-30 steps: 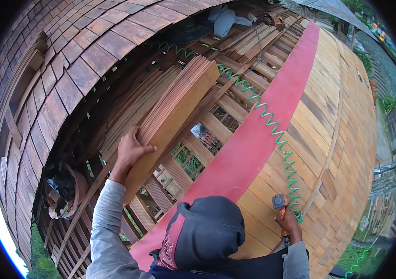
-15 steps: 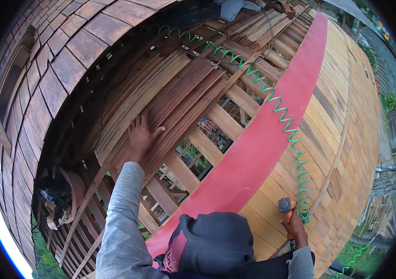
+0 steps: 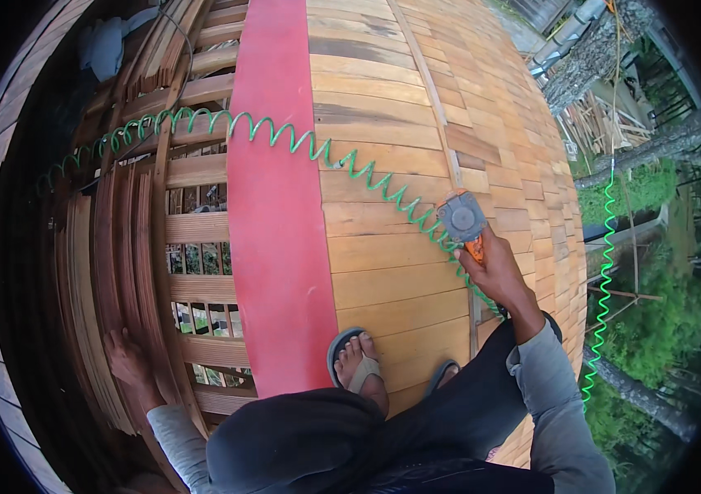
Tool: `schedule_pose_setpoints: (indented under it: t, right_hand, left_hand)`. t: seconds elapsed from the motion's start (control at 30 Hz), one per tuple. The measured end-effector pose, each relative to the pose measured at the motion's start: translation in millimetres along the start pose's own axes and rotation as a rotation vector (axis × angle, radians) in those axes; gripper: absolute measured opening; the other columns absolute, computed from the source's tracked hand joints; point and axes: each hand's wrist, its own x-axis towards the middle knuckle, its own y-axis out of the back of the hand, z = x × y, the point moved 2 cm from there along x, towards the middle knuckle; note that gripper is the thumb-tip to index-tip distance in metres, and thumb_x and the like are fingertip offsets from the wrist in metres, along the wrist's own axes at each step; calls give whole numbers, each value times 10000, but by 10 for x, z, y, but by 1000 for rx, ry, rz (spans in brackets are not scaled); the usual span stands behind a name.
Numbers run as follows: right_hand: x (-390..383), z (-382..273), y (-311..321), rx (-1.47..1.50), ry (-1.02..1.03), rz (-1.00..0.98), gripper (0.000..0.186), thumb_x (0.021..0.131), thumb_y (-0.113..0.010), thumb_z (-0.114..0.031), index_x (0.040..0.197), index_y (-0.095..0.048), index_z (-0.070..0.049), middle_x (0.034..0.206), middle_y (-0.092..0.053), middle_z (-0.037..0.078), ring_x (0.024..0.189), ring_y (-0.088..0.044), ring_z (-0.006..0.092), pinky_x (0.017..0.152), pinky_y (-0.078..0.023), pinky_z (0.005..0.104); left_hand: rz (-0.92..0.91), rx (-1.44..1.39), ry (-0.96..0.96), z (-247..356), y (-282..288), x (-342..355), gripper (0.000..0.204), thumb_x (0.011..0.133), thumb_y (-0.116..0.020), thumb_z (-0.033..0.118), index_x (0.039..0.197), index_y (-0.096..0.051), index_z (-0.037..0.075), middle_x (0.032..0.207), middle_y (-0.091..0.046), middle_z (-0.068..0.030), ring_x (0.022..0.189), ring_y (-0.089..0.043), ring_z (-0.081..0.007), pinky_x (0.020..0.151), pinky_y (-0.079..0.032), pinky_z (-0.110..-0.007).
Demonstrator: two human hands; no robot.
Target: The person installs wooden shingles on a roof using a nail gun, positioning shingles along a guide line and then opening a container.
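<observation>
Since half a second earlier, the view had swung to the right, the right hand (image 3: 499, 272) with the pneumatic nailer (image 3: 460, 216) had come nearer to the camera, and two sandals (image 3: 363, 375) had come into sight. This nailer, orange and grey, was above the pale wooden shingles (image 3: 396, 284), and the right fingers were closed around its handle. Probably it was held on that side to keep it well apart from the left hand (image 3: 127, 358). That one was at the thin reddish-brown boards (image 3: 124, 263), on the left; its fingers were blurred, and I could not tell whether they gripped anything. The boards lay lengthwise across the battens (image 3: 206, 288), I suppose so that they would not fall through the gaps. Between boards and shingles ran a long red sheet (image 3: 276, 206). A green coiled hose (image 3: 350, 165) crossed battens and sheet towards the nailer, an obstacle in front of both hands. Knees in dark trousers (image 3: 301, 436) also limited the room. Farther up lay a grey cloth (image 3: 104, 53).
</observation>
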Motion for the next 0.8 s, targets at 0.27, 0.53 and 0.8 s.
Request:
schedule_pose_setpoints:
  t: [0.27,0.53,0.8]
  right_hand:
    - [-889,81,650,195,-64,499,252,954,-725,-151,1068,-599,35,802,-652,100,682,-601,156,629,-503,333]
    - [-1065,47,809,632,99,737,175,976,-720,-135,956,-606,-4,726,-581,-5,632,-525,78,579,-437,274]
    - [-1078,7,871,830,279,816,106,980,-708,-76,990,-615,-27,817,-595,-24,718,-536,46,627,-444,236]
  left_hand:
    - [-54,38,-46,-151,-76,-46,239,1080,-477,305,1085,-544,75,1122,-618,-163,913,-672,-439,668,-550,-558]
    - [289,-182,4,-711,795,-700,189,1065,-516,202,1175,-577,61,1149,-657,-168,941,-681,-405,727,-557,-512]
    - [718,-337,277,-876,1747,-424,214,1075,-542,205,1164,-677,66,1067,-745,-152,929,-732,-345,767,-592,-442]
